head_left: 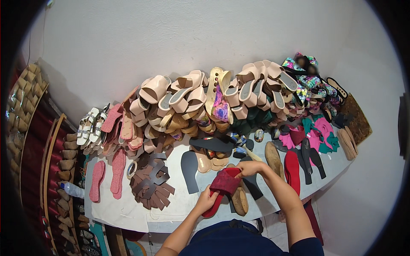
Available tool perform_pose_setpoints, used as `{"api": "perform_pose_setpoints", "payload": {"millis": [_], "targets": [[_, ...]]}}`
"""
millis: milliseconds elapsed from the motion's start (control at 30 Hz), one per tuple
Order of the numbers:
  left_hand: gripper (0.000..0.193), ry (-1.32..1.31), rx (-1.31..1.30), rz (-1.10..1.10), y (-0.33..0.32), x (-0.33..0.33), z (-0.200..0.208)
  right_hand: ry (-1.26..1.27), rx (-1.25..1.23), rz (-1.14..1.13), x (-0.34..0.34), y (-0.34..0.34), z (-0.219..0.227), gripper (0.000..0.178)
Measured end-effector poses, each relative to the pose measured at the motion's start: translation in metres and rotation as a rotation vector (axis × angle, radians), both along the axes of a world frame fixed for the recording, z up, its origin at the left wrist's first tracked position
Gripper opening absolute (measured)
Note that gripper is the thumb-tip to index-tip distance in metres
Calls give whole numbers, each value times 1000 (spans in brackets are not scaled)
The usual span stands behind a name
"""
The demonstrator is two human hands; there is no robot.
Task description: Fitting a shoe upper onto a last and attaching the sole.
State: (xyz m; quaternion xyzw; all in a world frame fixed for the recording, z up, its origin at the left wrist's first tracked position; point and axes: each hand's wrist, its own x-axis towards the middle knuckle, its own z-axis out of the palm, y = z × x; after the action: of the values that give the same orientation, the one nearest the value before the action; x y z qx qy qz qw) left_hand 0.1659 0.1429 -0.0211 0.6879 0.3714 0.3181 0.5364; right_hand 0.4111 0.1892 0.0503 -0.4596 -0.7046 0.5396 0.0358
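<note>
Near centre, a plain dark navy-blue cloth garment is showing; near right, a short navy-blue cloth sleeve is ending in an even hem. A darker, bunched fabric strip is edging the garment's far side.

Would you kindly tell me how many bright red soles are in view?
2: one red sole on the slipper held by the left hand and right hand, and another flat on the table, to their right. Others may be hidden among the piled sandals.
</note>
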Motion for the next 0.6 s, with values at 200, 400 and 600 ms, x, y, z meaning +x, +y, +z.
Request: {"api": "perform_pose_setpoints", "payload": {"millis": [200,400,600], "targets": [[29,65,-50,23,9,-2,6,108,44,-83,-6,2,-2,28],[29,79,-134,18,12,6,19,157,-25,-79,0,9,-2,26],[27,-49,-161,32,1,9,-6,172,-41,-87,0,4,-7,24]]}}
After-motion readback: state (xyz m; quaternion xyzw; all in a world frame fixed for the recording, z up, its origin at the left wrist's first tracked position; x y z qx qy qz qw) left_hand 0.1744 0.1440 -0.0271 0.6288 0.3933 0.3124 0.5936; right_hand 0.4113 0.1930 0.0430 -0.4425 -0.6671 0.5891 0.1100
